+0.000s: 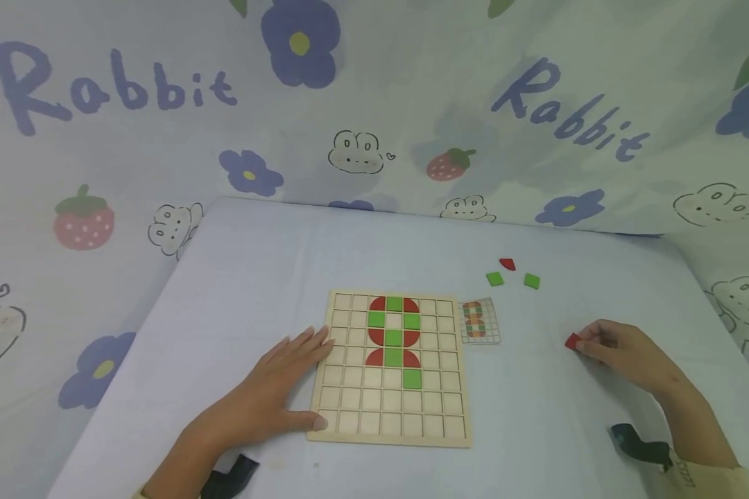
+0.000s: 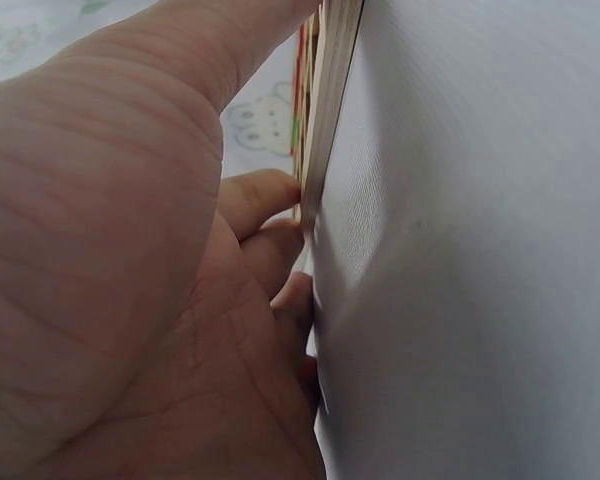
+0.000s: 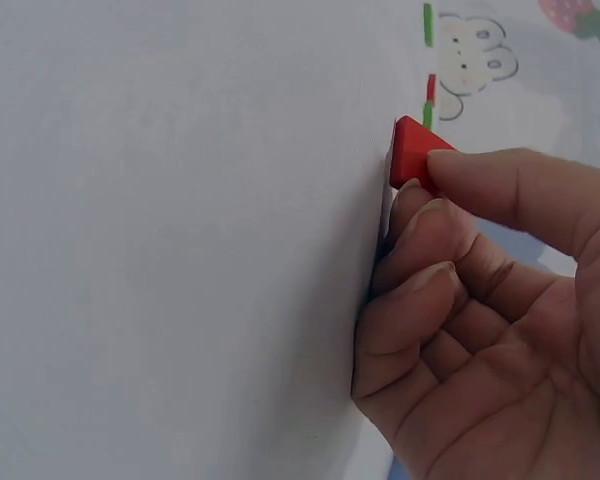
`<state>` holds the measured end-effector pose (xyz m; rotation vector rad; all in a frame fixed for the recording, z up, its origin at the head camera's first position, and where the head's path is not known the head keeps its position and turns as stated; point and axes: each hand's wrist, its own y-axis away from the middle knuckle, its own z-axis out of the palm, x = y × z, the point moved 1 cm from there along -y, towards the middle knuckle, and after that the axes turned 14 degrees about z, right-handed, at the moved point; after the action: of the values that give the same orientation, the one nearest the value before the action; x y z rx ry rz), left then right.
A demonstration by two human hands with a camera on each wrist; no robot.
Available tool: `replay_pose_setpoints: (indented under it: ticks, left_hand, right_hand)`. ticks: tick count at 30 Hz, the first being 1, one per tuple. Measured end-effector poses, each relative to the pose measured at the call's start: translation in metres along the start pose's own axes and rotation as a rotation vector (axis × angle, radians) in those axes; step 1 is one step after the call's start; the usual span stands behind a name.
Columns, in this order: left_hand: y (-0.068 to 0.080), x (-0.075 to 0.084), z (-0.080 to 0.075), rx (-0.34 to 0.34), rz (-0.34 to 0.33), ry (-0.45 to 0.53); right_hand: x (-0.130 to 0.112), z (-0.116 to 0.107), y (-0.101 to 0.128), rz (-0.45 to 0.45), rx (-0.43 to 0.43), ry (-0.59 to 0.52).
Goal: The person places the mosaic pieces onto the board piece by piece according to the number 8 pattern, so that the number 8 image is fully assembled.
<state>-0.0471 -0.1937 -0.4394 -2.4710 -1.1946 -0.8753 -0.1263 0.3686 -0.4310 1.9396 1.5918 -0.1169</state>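
A square wooden grid board (image 1: 343, 395) lies on the table, with red quarter-round and green square tiles set in its middle columns. My left hand (image 1: 274, 388) rests along the board's left edge, fingers spread and thumb at the lower left corner; in the left wrist view its fingertips touch the board's side (image 2: 330, 110). Out to the right, my right hand (image 1: 630, 353) pinches a red tile (image 1: 572, 341) between thumb and fingers, low at the tabletop. The right wrist view shows the red tile (image 3: 412, 155) standing out past the thumb; its full outline is partly covered.
A pattern card (image 1: 487, 322) with a small coloured grid lies against the board's right side. Beyond it are a loose red tile (image 1: 508, 264) and two green tiles, one green tile (image 1: 495, 278) to the left and another green tile (image 1: 532, 281) to the right. Printed cloth hangs behind.
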Motion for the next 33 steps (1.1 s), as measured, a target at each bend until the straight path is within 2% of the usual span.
replay_pose_setpoints:
  ticks: [16,26,33]
  left_hand:
    - [0.0,-0.001,0.0,0.009,0.01,-0.006]
    - [0.0,0.001,-0.001,0.005,0.008,-0.008]
    - [0.0,0.001,-0.002,0.007,0.011,-0.005]
  right_hand:
    - [0.003,0.006,0.001,-0.048,0.029,-0.004]
    - [0.003,0.009,0.006,-0.031,0.039,-0.06]
    - [-0.005,0.011,0.011,-0.032,-0.001,-0.064]
